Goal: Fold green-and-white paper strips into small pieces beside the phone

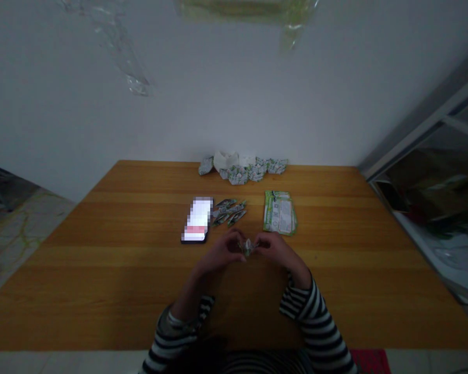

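At the near side of the table [101,259], I look down past two striped sleeves [323,319] to the hands, which meet in front of the body. The left hand [222,252] pinches one side of a small folded paper [248,247] between thumb and fingers, and the right hand [276,249] pinches the other side, so the paper sits between the fingertips, around the middle of the table's width. The dim light hides its exact creases. I judge it very light, thin and springy: stiff along a fold, soft on a flat face, easy to crush or tear if squeezed hard. I would take it by the doubled edges with fingertip pressure only, one side to each hand, and leave the middle free. Its printed face may be a little slick, so I favour the folds over the flat. Just beyond the hands lie a loose cluster of slim folded pieces [230,212], a lit phone [197,221] to their left and a fanned stack of leaflets [280,213] to their right; the stack looks apt to slide, so I would lift one leaflet by a corner. Farthest off, bulkier paper shapes [238,175] sit in a row by the wall [234,104], and I expect they dent easily.
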`<state>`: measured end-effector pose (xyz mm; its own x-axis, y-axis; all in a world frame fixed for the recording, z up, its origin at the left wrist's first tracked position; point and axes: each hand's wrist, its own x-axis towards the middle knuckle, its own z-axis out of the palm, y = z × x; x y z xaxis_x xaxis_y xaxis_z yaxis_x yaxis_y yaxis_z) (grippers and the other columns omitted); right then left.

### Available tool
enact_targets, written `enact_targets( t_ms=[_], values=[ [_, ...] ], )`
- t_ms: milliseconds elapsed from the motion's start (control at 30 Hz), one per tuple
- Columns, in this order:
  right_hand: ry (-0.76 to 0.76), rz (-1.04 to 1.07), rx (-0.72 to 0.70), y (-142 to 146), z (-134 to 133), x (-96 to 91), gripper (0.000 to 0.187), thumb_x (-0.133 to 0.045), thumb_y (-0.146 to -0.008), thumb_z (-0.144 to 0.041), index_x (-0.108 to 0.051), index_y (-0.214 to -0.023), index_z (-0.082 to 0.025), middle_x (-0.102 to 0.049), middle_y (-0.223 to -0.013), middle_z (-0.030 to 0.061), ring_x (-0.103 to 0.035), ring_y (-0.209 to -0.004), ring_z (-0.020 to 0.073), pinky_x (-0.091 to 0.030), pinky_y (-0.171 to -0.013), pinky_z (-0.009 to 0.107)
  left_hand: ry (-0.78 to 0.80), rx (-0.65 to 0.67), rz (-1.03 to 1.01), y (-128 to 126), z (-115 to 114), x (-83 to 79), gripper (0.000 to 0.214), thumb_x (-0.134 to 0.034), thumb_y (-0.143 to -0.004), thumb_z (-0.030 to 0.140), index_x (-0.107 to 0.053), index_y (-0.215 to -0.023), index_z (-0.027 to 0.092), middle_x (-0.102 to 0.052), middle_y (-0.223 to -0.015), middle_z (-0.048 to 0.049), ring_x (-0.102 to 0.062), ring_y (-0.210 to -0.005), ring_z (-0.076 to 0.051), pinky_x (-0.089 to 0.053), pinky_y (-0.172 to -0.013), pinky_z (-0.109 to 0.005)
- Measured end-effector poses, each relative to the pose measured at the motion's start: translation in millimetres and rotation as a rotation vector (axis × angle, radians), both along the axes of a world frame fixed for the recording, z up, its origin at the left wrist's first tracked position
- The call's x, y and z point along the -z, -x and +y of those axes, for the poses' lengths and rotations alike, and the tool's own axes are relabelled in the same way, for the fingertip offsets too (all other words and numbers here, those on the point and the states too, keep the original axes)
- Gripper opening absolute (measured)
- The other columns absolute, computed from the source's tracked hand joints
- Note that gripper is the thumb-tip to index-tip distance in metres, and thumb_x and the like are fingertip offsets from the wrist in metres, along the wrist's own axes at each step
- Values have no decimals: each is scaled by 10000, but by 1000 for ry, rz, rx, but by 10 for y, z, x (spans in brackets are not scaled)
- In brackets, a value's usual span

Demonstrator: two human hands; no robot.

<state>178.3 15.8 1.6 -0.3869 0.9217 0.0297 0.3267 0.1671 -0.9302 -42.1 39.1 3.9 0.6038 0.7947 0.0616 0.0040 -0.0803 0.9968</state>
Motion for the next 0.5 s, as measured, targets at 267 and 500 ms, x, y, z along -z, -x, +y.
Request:
enact_targets(
  t_ms=[267, 500],
  values=[
    [-196, -144, 2, 54, 9, 61, 126, -643, -781, -91, -682, -798, -210, -690, -775, 6, -611, -717, 167, -424, -665, 247, -78, -60, 75, -38, -30, 7, 360, -846, -623, 296, -518, -703, 173, -628, -1132, -116, -589, -1087, -248, -450, -935, -379],
    [-235, -226, 31, 93, -19, -10, 164, -569, -838, -80, -660, -829, -216, -680, -811, 21, -606, -751, 180, -433, -682, 267, -186, -98, 145, -59, -40, -12, 285, -770, -711, 249, -493, -738, 186, -672, -1081, -102, -621, -1006, -225, -466, -879, -353]
  ],
)
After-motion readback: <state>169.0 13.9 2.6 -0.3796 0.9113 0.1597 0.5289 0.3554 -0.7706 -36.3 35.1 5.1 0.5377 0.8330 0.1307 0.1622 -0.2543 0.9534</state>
